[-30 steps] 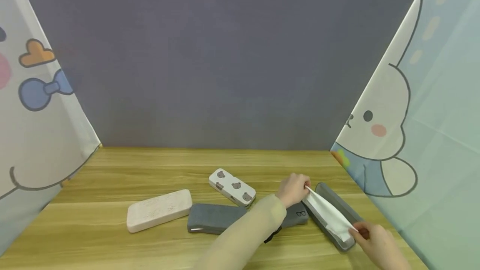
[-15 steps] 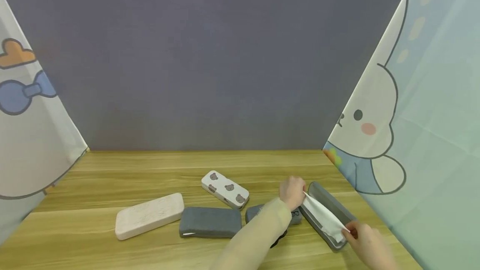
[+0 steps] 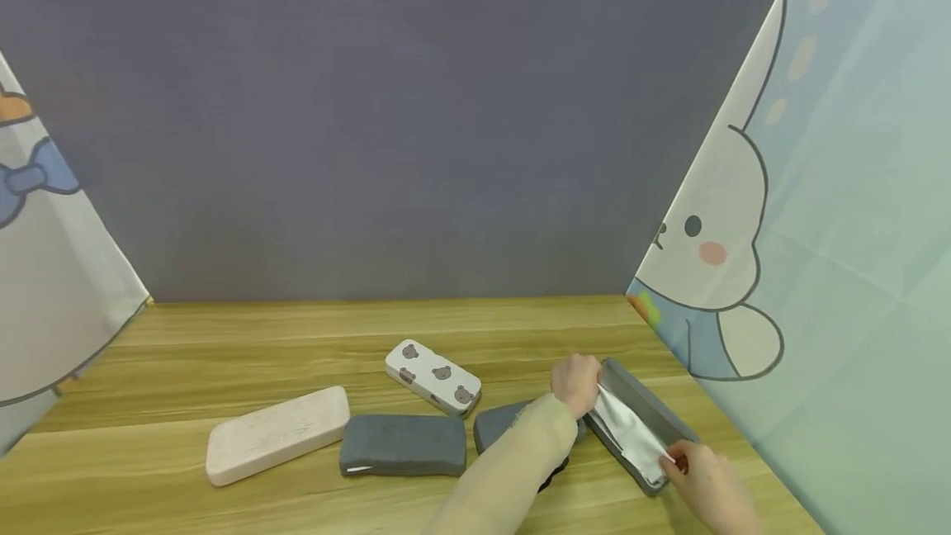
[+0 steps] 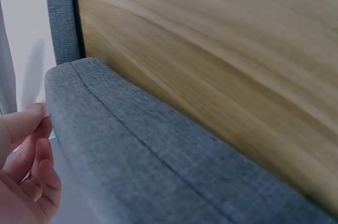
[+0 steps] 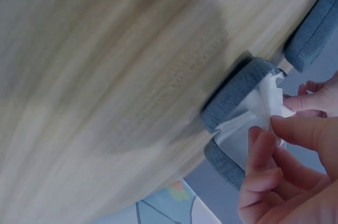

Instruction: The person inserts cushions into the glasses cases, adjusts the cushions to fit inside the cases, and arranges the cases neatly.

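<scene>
A long grey glasses case (image 3: 649, 403) lies open at the right of the table, its lid raised on the far right side. Over its hollow stretches a white cloth (image 3: 627, 432), creased and slightly slack. My left hand (image 3: 575, 384) pinches the cloth's far end; thumb and fingertips meet on it in the left wrist view. At the near end my right hand (image 3: 706, 477) pinches another part, with its thumb (image 5: 296, 129) on the cloth in the right wrist view. Under my left forearm sits a shut grey case (image 3: 496, 426), partly hidden by the sleeve.
Left of that forearm lies another grey case (image 3: 404, 444) with a white edge peeking out. A white case with bear prints (image 3: 433, 376) is farther back, and a cream case (image 3: 278, 436) is at the left. A printed curtain (image 3: 743, 271) borders the table's right edge.
The head view has turned a little to the right. Both hands still hold the cloth, which was stretched tight before and now sags lower into the open case.
</scene>
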The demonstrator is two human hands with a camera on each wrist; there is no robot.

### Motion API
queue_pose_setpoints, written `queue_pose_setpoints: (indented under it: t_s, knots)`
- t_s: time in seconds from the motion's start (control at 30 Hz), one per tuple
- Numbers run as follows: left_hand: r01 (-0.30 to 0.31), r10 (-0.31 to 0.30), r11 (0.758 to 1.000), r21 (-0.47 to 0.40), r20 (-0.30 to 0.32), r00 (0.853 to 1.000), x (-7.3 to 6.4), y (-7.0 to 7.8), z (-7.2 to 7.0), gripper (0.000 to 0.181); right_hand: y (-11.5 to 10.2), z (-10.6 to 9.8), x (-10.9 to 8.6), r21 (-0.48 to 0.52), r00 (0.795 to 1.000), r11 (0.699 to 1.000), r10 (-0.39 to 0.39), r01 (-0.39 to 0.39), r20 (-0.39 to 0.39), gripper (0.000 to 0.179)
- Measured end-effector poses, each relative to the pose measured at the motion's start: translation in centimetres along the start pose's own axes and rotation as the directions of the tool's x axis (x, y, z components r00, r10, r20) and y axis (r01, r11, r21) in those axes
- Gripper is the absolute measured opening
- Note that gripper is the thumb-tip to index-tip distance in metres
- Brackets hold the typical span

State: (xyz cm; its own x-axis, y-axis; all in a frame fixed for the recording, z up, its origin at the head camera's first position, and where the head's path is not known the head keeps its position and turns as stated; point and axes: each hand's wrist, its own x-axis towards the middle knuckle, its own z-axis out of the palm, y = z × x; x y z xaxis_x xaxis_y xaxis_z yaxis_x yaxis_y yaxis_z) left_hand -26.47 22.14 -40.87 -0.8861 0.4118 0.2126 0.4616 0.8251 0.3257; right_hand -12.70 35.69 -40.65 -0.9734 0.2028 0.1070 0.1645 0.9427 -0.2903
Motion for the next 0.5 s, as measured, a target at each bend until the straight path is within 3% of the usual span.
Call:
queue_pose_setpoints:
  t_s: [0.13,0.5]
  knots:
    - [0.019,-0.019,1.0,0.007,0.016,1.0,0.08,-0.22,0.14,0.051,-0.2,0.22,0.15,0.013,1.0,1.0,0.01,-0.01,0.002,0.011]
    - [0.026,-0.025,0.999,-0.037,0.043,0.999,0.16,-0.47,0.58,0.038,-0.32,0.68,-0.25,0.006,1.0,1.0,0.005,-0.005,-0.027,0.012]
